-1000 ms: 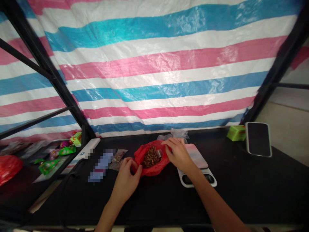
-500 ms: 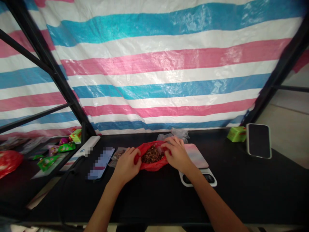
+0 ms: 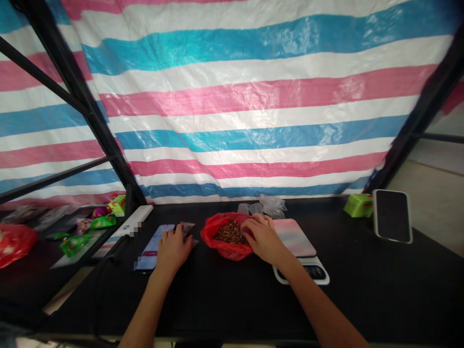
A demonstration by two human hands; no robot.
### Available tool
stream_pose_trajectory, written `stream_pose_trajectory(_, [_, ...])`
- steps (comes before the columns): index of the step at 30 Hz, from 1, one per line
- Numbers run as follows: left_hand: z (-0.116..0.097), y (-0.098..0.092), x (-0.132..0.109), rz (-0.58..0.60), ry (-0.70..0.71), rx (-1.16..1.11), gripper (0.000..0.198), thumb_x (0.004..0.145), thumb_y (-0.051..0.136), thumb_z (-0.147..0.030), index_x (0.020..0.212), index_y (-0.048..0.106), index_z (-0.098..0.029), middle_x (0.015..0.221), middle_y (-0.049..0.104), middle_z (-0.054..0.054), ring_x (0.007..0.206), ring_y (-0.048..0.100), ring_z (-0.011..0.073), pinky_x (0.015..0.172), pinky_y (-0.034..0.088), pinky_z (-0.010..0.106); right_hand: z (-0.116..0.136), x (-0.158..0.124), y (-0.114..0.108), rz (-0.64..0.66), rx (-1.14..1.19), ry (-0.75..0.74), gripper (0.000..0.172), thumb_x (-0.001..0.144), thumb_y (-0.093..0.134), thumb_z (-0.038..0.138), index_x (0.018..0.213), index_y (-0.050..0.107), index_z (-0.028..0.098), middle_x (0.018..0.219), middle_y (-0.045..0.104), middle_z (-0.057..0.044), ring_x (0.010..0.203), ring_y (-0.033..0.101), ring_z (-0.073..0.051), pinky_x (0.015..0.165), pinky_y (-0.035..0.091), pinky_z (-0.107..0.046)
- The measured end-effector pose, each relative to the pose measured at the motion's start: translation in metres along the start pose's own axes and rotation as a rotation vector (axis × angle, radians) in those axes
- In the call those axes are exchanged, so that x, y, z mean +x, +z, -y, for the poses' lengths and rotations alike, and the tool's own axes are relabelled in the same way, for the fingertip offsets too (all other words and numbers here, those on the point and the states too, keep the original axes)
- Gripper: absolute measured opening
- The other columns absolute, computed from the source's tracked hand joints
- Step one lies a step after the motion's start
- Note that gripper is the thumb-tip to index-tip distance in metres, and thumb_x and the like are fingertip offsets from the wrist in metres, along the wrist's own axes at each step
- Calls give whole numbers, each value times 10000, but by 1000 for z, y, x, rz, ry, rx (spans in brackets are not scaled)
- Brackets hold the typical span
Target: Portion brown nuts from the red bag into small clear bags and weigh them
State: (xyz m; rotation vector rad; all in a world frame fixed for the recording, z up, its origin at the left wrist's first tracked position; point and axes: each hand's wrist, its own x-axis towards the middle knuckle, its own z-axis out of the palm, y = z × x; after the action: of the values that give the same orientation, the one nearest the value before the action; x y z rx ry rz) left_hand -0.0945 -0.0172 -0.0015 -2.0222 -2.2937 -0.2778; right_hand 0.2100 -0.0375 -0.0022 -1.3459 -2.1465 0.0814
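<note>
Right hand (image 3: 264, 238) curls over the red bag (image 3: 223, 249); half-closed left hand (image 3: 175, 249) covers a packet (image 3: 187, 229), well apart from the table's (image 3: 224, 304) edge.

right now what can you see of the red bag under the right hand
The red plastic bag is thin, glossy and crumpled. It lies open on the black table top, its sides bunched up around a heap of small brown pieces. The right hand's fingers rest at its right side, reaching over the rim. Its far edge is partly folded, and its inside shows around the heap.
</note>
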Motion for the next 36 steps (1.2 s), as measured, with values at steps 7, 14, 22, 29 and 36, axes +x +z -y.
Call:
stream_pose_trajectory(7, [-7,2,12,-142,91,-336,282,895,508,-251,1156,590,-183,1040,671,120,968,670,291,854,501,391,2,4,-4,-59,17,-17,262,887,664,130,1106,651,273,1144,720,-43,1142,572,-258,1002,316,-454])
stream_pose_trajectory(14, [-56,-38,50,-526,97,-592,220,863,568,-290,1067,544,-212,980,617,64,873,638,245,774,488,353,-2,8,-2,-163,61,5,286,937,596,162,1206,628,256,1223,695,-86,1179,606,-273,998,350,-438])
stream_pose_trajectory(22, [-75,5,58,-118,421,-776,79,884,513,-241,941,459,-236,799,583,-23,693,585,169,685,445,295,-22,7,-20,-369,-51,205,243,944,589,280,1177,656,252,1199,728,-69,1137,645,-267,1009,336,-425])
stream_pose_trajectory(29, [-65,18,57,-144,347,-1053,114,923,472,-247,979,373,-238,1097,630,57,910,659,180,825,516,332,-88,-22,-63,-303,-278,978,299,888,546,350,1099,700,204,989,772,-109,1042,668,-362,978,337,-506])
stream_pose_trajectory(36, [-76,12,49,-87,480,-1264,226,903,476,-196,1112,398,-234,1074,620,43,1006,635,159,938,499,325,-114,-41,-70,-186,-295,1126,275,867,535,312,1006,751,213,943,757,-140,1034,665,-394,951,382,-544])
